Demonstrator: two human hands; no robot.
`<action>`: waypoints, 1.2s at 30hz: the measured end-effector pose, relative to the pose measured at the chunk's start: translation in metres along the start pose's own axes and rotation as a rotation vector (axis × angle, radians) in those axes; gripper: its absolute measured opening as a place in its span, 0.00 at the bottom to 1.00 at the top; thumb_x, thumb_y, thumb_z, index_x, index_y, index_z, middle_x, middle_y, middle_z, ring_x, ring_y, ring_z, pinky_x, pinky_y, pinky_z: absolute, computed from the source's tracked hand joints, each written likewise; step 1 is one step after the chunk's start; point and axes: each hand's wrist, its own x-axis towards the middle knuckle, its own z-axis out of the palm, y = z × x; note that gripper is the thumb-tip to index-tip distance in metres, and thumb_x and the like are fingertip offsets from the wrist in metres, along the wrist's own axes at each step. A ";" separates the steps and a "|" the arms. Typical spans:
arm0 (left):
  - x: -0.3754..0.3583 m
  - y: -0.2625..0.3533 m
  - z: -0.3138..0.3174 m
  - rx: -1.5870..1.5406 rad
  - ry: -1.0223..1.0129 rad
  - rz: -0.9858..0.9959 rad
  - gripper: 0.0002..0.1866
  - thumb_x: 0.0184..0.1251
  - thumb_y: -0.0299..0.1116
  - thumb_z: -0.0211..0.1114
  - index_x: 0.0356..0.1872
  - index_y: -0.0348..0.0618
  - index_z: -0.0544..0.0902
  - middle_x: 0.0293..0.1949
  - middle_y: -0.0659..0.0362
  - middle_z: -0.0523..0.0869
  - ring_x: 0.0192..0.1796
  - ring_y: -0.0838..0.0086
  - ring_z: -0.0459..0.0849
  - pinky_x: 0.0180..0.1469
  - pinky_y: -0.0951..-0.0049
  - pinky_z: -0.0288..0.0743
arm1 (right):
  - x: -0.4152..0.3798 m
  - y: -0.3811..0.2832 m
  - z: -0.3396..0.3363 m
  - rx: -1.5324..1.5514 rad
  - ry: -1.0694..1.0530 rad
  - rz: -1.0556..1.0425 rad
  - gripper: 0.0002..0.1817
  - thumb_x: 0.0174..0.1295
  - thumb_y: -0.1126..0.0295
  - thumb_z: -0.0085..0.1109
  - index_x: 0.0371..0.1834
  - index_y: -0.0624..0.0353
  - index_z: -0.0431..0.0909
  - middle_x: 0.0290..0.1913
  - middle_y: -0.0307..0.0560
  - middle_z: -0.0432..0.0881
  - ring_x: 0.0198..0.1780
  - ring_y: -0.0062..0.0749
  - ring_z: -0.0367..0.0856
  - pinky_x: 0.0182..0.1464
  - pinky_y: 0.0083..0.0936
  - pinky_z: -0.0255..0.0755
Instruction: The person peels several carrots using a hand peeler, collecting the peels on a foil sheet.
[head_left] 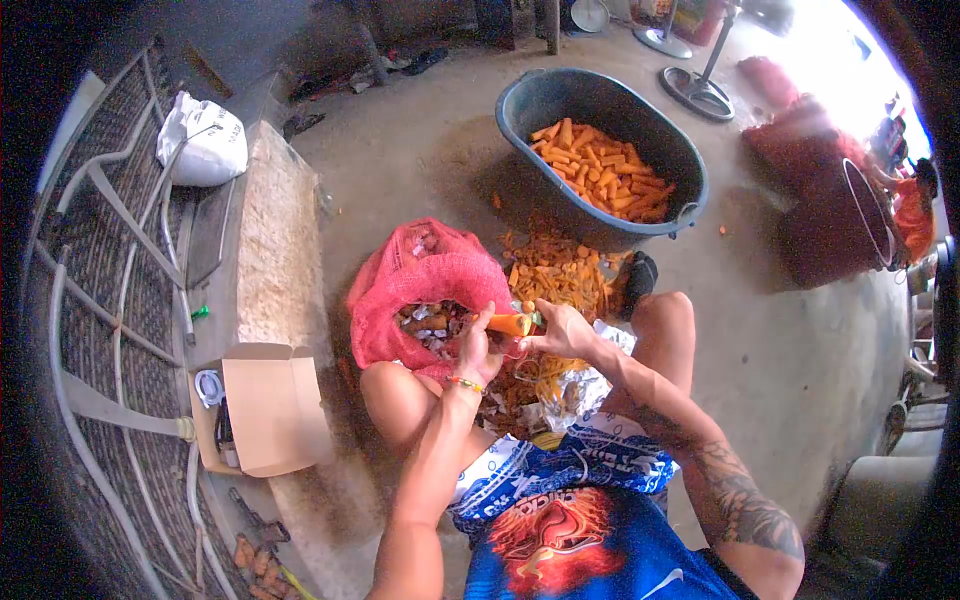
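My left hand [479, 352] is wrapped around the near end of an orange carrot [511, 324], held level between my knees. Closed fingers of my right hand [561, 332] meet the carrot's other end, where a small green bit shows; what they grip is too small to make out. Just left of the carrot, a pink mesh sack [377, 304] stands with its mouth rolled open, brownish pieces and paper scraps inside. Orange peelings and trimmings [560, 275] are heaped on the floor beyond my hands.
A large dark tub [522, 96] holding many peeled carrots [600, 168] stands ahead. On the left are an open cardboard box [275, 420], a metal rack [120, 300] and a white sack [203, 142]. Red sacks [800, 145] lie at the right, near a fan stand [697, 92].
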 end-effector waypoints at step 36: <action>0.003 -0.029 -0.026 0.509 0.155 -0.154 0.20 0.73 0.57 0.63 0.43 0.50 0.78 0.36 0.61 0.86 0.35 0.73 0.87 0.39 0.67 0.84 | 0.044 0.038 -0.111 0.477 0.092 0.564 0.22 0.68 0.49 0.64 0.44 0.60 0.86 0.22 0.40 0.77 0.22 0.26 0.78 0.26 0.26 0.73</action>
